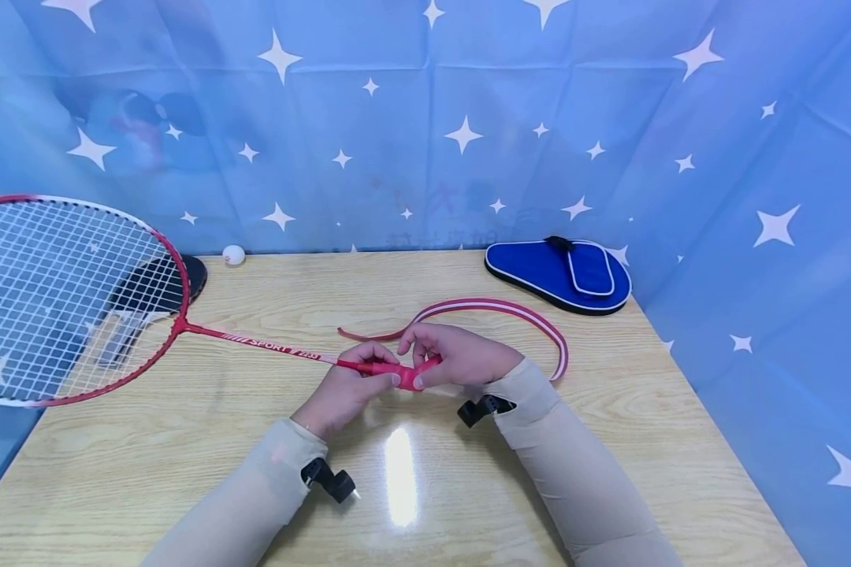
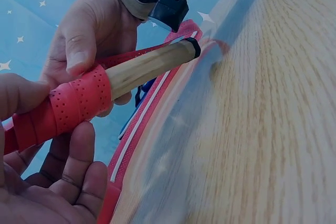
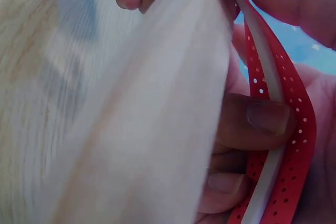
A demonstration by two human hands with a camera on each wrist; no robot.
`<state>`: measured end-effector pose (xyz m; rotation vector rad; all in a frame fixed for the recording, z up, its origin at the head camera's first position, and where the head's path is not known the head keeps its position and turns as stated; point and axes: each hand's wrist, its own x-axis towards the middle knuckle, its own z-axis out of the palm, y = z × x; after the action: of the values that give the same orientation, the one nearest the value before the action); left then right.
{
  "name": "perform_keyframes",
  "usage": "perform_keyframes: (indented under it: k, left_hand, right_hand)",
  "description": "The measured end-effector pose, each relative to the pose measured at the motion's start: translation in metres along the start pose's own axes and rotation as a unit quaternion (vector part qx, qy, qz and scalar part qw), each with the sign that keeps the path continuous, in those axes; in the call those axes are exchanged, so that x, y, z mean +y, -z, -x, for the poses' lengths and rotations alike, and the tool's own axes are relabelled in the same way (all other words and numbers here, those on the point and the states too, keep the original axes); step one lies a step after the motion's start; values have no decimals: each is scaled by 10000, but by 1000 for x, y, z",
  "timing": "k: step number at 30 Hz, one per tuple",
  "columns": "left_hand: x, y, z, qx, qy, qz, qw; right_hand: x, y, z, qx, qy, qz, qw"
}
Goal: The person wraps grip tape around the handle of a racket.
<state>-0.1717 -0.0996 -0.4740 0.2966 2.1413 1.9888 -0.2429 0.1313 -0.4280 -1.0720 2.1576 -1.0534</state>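
Observation:
A red and white badminton racket is held level above the table, its strung head toward the left. My left hand grips its handle where red perforated grip tape is wrapped in overlapping turns. Beyond the turns the wooden handle is bare up to its dark end cap. My right hand holds the tape beside the last turn, thumb against it. In the right wrist view the loose tape, with a pale strip along its back, runs through that hand's fingers. Its long tail curves behind onto the table.
A blue case with white piping lies at the back right. At the back left are a small white ball and a black table tennis paddle, partly behind the racket's strings. A starry blue curtain encloses the wooden table.

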Motion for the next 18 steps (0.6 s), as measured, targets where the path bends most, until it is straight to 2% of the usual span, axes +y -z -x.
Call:
perform_keyframes:
  k: [6, 18]
  left_hand:
    - [3, -2, 1, -19, 2, -42, 10000]
    - [4, -3, 2, -44, 51, -144, 9999]
  right_hand:
    - [-6, 2, 4, -4, -64, 46, 10000]
    - [-7, 1, 4, 26, 195, -118, 9997]
